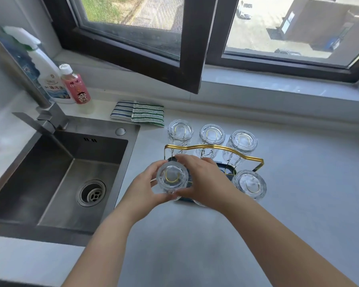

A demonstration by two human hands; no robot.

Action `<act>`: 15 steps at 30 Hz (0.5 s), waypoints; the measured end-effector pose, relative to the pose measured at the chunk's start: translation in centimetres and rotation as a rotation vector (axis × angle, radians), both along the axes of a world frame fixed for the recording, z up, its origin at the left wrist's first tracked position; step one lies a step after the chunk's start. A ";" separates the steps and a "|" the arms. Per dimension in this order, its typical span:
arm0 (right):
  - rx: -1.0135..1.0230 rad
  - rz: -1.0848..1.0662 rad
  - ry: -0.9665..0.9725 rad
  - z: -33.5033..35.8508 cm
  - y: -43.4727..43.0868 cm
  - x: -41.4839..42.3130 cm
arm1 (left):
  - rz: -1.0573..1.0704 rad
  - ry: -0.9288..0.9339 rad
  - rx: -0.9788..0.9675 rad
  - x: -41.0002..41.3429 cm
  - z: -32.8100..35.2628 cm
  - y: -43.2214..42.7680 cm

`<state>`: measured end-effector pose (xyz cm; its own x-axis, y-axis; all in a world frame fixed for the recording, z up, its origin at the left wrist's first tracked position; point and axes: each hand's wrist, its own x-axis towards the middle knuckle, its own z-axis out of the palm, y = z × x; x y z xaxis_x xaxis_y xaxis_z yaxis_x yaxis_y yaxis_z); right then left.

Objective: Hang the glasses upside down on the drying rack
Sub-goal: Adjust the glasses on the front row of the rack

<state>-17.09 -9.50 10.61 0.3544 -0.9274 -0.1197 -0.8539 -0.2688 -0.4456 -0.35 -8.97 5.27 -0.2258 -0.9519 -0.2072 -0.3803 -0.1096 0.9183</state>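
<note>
Both hands are clamped on one clear drinking glass (pixel 172 179), inverted over a gold prong at the near-left corner of the drying rack (pixel 215 147) on the counter (pixel 298 204): the left hand (pixel 142 190) cups its left wall, the right hand (pixel 203 181) its right. Four more glasses already hang upside down, three along the far row (pixel 211 134) and one at the near right (pixel 249 184). The glass looks rigid, smooth, probably wet and slippery, and breakable, so holding the side walls seems wiser than pinching the base.
</note>
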 end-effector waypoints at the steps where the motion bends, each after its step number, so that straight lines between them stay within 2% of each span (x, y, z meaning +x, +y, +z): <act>1: -0.004 -0.014 -0.009 0.0 0.1 -0.1 | -0.004 -0.005 0.006 0.0 0.0 0.0; 11: 0.002 -0.041 -0.067 0.2 0.2 -0.7 | -0.056 -0.052 0.022 -0.1 0.6 -0.3; 15: -0.014 -0.078 -0.081 1.2 0.7 -3.4 | -0.094 -0.170 -0.061 -0.2 1.4 0.1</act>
<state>-20.47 -8.79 11.81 0.2892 -0.9539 -0.0803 -0.8337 -0.2098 -0.5108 -0.59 -8.88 6.64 -0.2814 -0.9400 -0.1928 -0.5365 -0.0125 0.8438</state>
